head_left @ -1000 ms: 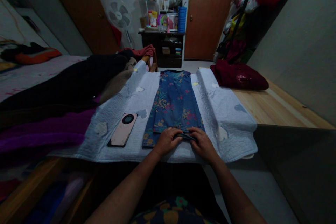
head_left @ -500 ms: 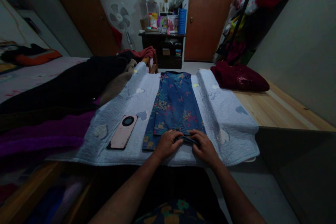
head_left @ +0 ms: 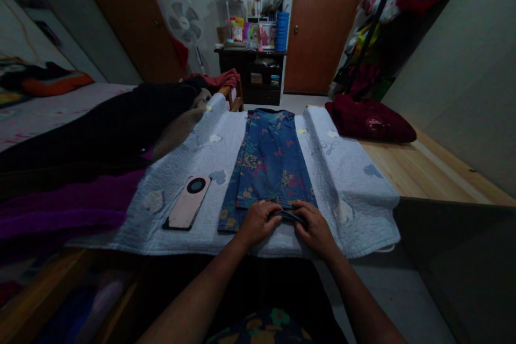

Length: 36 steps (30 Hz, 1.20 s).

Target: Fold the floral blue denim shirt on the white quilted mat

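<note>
On my feed, left hand [head_left: 261, 220] and right hand [head_left: 315, 226] pinched a folded blue floral cloth garment [head_left: 274, 158]. A pale quilted blanket [head_left: 363, 172] lay beneath.

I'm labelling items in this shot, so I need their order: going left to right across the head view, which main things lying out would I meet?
Purple fabric → pink phone → floral denim garment → maroon bundle.

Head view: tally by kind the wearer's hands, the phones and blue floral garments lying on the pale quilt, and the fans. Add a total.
Left hand and right hand: 2
Phone: 1
Blue floral garment: 1
Fan: 1
Total: 5
</note>
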### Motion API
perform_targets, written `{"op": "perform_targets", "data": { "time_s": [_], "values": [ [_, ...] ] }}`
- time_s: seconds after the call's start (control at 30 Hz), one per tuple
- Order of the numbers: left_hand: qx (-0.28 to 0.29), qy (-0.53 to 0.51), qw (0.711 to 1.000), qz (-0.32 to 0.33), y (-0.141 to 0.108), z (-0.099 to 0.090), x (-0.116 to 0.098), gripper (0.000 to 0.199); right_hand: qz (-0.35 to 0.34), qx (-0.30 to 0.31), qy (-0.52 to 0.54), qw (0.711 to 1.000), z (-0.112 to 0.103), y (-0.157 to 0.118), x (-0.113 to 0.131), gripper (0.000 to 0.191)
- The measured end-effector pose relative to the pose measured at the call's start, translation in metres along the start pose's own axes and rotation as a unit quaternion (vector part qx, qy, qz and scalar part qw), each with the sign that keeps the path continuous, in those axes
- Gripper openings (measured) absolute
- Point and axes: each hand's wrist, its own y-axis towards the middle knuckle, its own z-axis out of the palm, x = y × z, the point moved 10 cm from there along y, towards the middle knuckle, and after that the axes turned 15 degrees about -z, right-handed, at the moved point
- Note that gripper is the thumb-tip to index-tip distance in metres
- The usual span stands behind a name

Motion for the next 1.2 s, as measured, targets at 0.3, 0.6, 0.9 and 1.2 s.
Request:
{"op": "perform_targets", "data": {
  "time_s": [0.3, 0.6, 0.9, 1.2],
  "values": [
    [0.001, -0.003, 1.0, -0.016, 0.0018, 0.0004, 0.0028, 0.017, 0.003, -0.006, 0.0, 1.0, -0.0017, 0.0016, 0.0014, 0.022],
    [0.002, -0.019, 1.0, -0.016, 0.0025, 0.0012, 0.0044, 0.018, 0.003, 0.0, -0.022, 1.0, 0.0005, 0.0041, 0.0034, 0.022],
    [0.001, -0.023, 1.0, -0.009, 0.0018, 0.0018, 0.0057, 0.018, 0.002, 0.001, -0.039, 0.999, 0.0018, 0.0035, 0.0035, 0.025],
    [0.003, -0.02, 1.0, -0.012, 0.0003, -0.0005, 0.0039, 0.017, -0.002, 0.007, -0.043, 0.999, 0.003, 0.0027, 0.005, 0.026]
  ]
}}
